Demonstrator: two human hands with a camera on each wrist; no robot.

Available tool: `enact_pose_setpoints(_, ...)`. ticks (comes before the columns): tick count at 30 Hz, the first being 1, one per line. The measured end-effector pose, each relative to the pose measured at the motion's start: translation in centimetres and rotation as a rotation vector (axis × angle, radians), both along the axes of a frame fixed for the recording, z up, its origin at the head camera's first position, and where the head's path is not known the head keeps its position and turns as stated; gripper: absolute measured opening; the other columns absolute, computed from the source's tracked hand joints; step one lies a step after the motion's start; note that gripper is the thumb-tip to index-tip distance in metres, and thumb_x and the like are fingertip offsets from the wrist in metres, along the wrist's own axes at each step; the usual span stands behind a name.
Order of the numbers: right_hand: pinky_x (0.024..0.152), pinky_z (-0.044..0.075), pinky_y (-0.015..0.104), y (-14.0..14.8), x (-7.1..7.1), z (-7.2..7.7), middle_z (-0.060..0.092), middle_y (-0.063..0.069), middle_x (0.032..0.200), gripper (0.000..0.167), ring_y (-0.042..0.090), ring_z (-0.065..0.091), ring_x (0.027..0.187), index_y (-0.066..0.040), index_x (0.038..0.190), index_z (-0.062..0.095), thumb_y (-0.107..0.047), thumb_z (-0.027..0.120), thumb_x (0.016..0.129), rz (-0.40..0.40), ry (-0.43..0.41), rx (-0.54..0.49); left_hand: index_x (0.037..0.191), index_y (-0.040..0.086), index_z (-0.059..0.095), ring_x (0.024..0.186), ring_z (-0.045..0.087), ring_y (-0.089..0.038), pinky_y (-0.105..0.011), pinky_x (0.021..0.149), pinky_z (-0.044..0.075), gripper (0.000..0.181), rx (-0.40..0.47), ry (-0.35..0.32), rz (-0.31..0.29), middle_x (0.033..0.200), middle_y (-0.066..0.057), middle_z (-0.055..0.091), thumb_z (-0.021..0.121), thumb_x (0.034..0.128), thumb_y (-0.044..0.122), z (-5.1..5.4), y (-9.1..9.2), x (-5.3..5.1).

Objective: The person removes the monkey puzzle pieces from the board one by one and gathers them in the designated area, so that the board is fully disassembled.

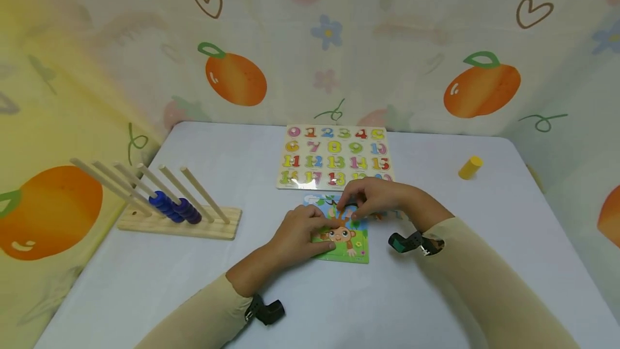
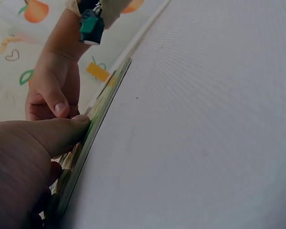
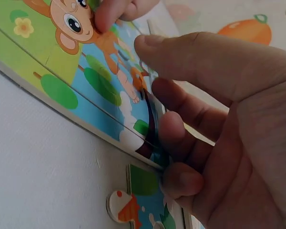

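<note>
Left hand [image 1: 300,230]: fingers stretched over the puzzle [image 1: 343,237], thumb lying out straight near the side closest to the person. Not gripping anything that I can see, looks more like steadying imo.
Right hand [image 1: 375,195]: thumb straightish, fingers loosely bent, gap between them. Nothing pinched afaict. Fingertips are right by the puzzle's far right part, can't tell if they're pressing on it.
Puzzle spot: flat on the table [image 1: 310,306], to the left of and below the right hand, just ahead and to the right of the left palm.
Long axis: hard to call with hands covering so much, the side edges run roughly away from the person.
Loose piece [image 3: 145,183]: on the table, just below the right hand's lower fingers, off the puzzle's right edge. I'd say this is the relation that matters.
Nearer hand: right, easily. Left is across the puzzle from the piece.
Number board [image 1: 334,147]: just beyond both hands.
Yellow peg [image 1: 470,167]: well apart, out right of the right hand.
</note>
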State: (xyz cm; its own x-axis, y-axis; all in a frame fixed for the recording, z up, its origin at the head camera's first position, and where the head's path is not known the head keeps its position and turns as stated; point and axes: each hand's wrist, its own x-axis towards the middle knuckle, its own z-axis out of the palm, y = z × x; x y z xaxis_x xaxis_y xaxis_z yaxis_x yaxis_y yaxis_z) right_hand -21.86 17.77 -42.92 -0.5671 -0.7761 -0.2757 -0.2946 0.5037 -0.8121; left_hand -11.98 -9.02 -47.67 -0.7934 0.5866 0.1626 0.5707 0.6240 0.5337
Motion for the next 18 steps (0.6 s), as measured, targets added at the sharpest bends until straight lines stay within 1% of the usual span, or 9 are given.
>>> enact_pose_setpoints(2, 0.074, 0.048, 0.03, -0.11, -0.06, -0.06, 0.066, 0.002, 0.123, 0.029, 0.02, 0.056, 0.08, -0.017, 0.118, 0.081, -0.011, 0.087, 0.09, -0.012, 0.017, 0.028, 0.127, 0.028, 0.081, 0.091, 0.047, -0.013, -0.034, 0.079, 0.036, 0.039, -0.001, -0.003, 0.001, 0.104, 0.006, 0.06, 0.087, 0.0903, 0.039, 0.05, 0.05, 0.0)
enact_pose_setpoints(5, 0.07, 0.048, 0.03, -0.21, -0.12, 0.06, 0.066, 0.0, 0.121, 0.029, 0.02, 0.055, 0.078, -0.021, 0.117, 0.082, -0.011, 0.087, 0.09, -0.029, 0.036, 0.076, 0.127, 0.028, 0.081, 0.092, 0.047, -0.013, -0.034, 0.079, 0.037, 0.04, -0.006, -0.006, 0.004, 0.104, 0.006, 0.06, 0.088, 0.0901, 0.039, 0.17, 0.07, 0.03)
enact_pose_setpoints(9, 0.068, 0.047, 0.029, -0.29, -0.15, 0.1, 0.066, 0.0, 0.115, 0.029, 0.019, 0.054, 0.077, -0.023, 0.116, 0.083, -0.01, 0.085, 0.09, -0.013, 0.087, 0.113, 0.128, 0.028, 0.08, 0.092, 0.047, -0.013, -0.034, 0.079, 0.036, 0.04, -0.007, -0.005, 0.005, 0.104, 0.006, 0.06, 0.088, 0.0899, 0.04, 0.07, 0.05, -0.03)
enact_pose_setpoints(12, 0.071, 0.047, 0.029, -0.38, -0.18, -0.03, 0.066, -0.001, 0.112, 0.028, 0.018, 0.054, 0.079, -0.022, 0.114, 0.084, -0.007, 0.084, 0.089, 0.004, 0.118, 0.12, 0.128, 0.028, 0.08, 0.091, 0.047, -0.013, -0.034, 0.078, 0.036, 0.04, -0.01, -0.003, 0.004, 0.104, 0.006, 0.059, 0.087, 0.0902, 0.041, -0.07, 0.04, -0.09)
enact_pose_setpoints(18, 0.075, 0.046, 0.031, -0.47, -0.3, -0.41, 0.065, -0.004, 0.111, 0.025, 0.018, 0.053, 0.082, -0.021, 0.108, 0.084, -0.005, 0.084, 0.089, 0.02, 0.143, 0.108, 0.128, 0.028, 0.08, 0.092, 0.047, -0.013, -0.034, 0.078, 0.036, 0.041, -0.012, -0.001, 0.004, 0.105, 0.006, 0.06, 0.088, 0.0899, 0.041, -0.2, -0.02, -0.09)
